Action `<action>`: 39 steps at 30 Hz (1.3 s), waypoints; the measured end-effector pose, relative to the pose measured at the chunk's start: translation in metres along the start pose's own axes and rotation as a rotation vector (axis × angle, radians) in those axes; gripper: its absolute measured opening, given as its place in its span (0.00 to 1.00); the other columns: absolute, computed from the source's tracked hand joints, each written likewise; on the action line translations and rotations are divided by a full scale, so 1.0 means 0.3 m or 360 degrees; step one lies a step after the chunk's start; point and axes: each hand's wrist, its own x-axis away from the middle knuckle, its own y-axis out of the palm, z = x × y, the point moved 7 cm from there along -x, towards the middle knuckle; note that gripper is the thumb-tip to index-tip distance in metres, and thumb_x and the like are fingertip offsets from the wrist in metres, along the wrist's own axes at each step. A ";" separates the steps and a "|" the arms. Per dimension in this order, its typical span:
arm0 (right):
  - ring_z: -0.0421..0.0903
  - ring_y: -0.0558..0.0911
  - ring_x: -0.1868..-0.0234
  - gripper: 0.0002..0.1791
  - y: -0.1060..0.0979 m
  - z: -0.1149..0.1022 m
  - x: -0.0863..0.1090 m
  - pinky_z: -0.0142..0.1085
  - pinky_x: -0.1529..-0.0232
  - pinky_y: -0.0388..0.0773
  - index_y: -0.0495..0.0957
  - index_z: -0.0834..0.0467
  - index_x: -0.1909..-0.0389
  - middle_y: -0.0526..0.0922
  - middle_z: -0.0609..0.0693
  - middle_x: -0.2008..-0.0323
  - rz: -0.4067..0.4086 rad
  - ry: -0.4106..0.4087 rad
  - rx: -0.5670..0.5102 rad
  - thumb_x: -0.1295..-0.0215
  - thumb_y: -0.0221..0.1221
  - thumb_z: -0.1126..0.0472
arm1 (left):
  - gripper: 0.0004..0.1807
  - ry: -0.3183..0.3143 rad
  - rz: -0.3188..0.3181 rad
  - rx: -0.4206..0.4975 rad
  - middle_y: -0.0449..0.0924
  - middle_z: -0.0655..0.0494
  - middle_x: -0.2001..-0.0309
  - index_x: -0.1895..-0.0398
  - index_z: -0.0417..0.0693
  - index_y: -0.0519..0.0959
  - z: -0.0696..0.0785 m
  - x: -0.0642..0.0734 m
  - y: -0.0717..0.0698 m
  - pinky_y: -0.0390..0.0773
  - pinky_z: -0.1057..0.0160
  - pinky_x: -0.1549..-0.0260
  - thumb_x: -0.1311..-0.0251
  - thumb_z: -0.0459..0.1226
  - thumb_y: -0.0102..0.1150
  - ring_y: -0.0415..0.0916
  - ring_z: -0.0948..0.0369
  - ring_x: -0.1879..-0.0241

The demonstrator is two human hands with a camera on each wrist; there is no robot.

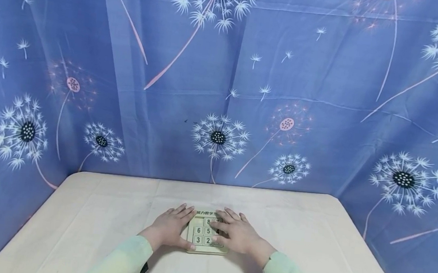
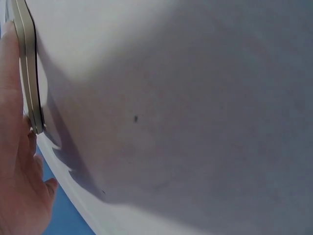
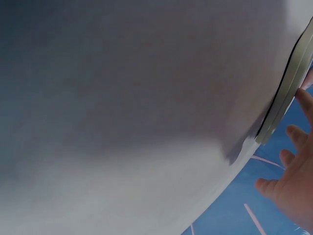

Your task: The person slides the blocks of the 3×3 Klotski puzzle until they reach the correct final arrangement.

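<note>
Well inside table [image 1: 115, 210] side edges, left hand [image 1: 170, 228], right hand [image 1: 239, 235], fingers [image 3: 297, 136] spread on number board [image 1: 207, 249]

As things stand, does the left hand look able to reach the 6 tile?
Likely yes: the left hand is at the near left of the number board, close to the 6 tile, which nothing covers.
</note>
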 end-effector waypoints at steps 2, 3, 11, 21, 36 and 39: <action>0.62 0.60 0.20 0.31 0.002 0.000 -0.001 0.72 0.25 0.58 0.76 0.45 0.31 0.66 0.54 0.22 -0.0003 0.0003 -0.0001 0.27 0.52 0.34 | 0.61 -0.0008 -0.0003 -0.0004 0.59 0.53 0.19 0.21 0.47 0.62 -0.001 -0.002 0.000 0.60 0.43 0.21 0.53 0.70 0.69 0.53 0.49 0.18; 0.62 0.61 0.20 0.31 0.002 0.000 -0.001 0.72 0.25 0.58 0.76 0.45 0.31 0.66 0.54 0.22 -0.0002 0.0004 -0.0003 0.27 0.52 0.34 | 0.61 -0.0010 -0.0005 -0.0009 0.59 0.53 0.19 0.21 0.47 0.62 -0.001 -0.002 0.001 0.61 0.43 0.21 0.53 0.70 0.69 0.53 0.49 0.18; 0.63 0.60 0.19 0.31 0.006 0.004 0.000 0.72 0.25 0.57 0.76 0.45 0.31 0.66 0.53 0.22 -0.0021 0.0019 -0.0039 0.27 0.51 0.34 | 0.61 -0.0026 -0.0029 0.0000 0.58 0.54 0.19 0.21 0.48 0.62 0.003 -0.001 0.000 0.60 0.44 0.20 0.53 0.71 0.68 0.52 0.50 0.18; 0.63 0.61 0.20 0.29 0.006 0.000 -0.011 0.73 0.27 0.59 0.76 0.43 0.31 0.66 0.53 0.22 -0.0030 0.0010 -0.0051 0.25 0.50 0.35 | 0.61 -0.0041 -0.0044 0.0041 0.57 0.54 0.18 0.20 0.49 0.60 0.004 0.002 -0.005 0.59 0.44 0.20 0.52 0.70 0.69 0.51 0.50 0.17; 0.62 0.59 0.19 0.28 0.010 -0.006 -0.032 0.71 0.25 0.59 0.74 0.39 0.30 0.63 0.52 0.20 -0.0115 0.0021 -0.0018 0.24 0.49 0.36 | 0.60 -0.0045 -0.0050 0.0017 0.57 0.55 0.18 0.20 0.49 0.61 0.013 0.012 -0.022 0.61 0.44 0.20 0.52 0.70 0.68 0.51 0.50 0.17; 0.62 0.59 0.19 0.27 0.013 -0.008 -0.035 0.71 0.24 0.58 0.74 0.39 0.29 0.62 0.52 0.20 -0.0128 0.0021 -0.0008 0.24 0.49 0.36 | 0.60 -0.0049 -0.0053 0.0023 0.57 0.55 0.18 0.20 0.50 0.61 0.014 0.016 -0.022 0.60 0.44 0.20 0.52 0.70 0.68 0.51 0.50 0.17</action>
